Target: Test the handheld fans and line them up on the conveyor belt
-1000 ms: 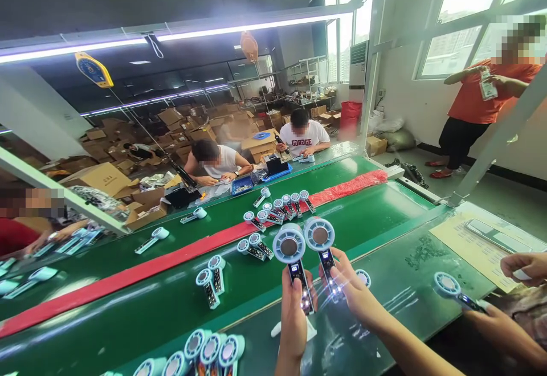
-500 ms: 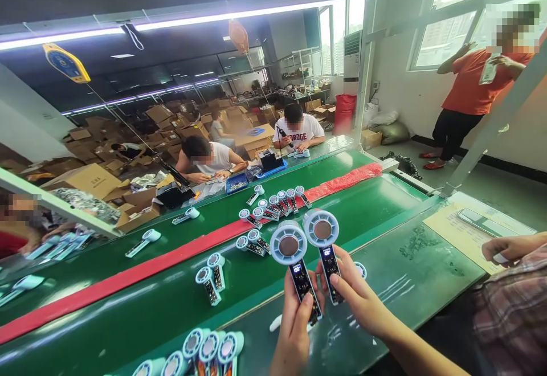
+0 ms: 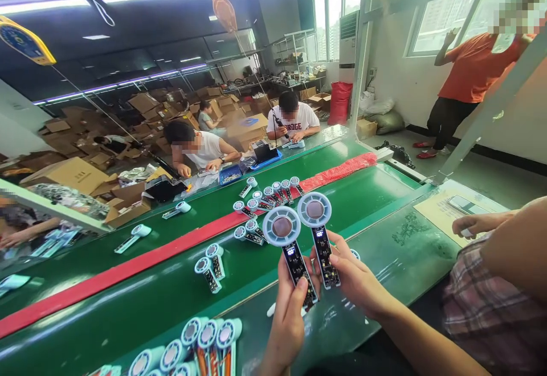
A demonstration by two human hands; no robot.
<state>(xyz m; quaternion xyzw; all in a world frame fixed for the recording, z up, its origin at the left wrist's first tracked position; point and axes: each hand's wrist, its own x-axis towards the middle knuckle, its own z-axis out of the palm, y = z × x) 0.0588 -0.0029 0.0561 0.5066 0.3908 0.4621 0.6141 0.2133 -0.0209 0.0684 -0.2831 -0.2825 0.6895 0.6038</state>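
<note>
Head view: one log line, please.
left hand: holds pale-blue round-headed device | right hand: holds matching pale-blue device | screens: both lit | ahead: green belt with red strip

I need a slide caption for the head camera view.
Left hand and right hand each hold a round-headed device, its display lit, near a green belt.

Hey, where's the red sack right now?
In the head view, the red sack stands in the background right of centre, between the seated person in the lettered white shirt and a cardboard box.
</note>
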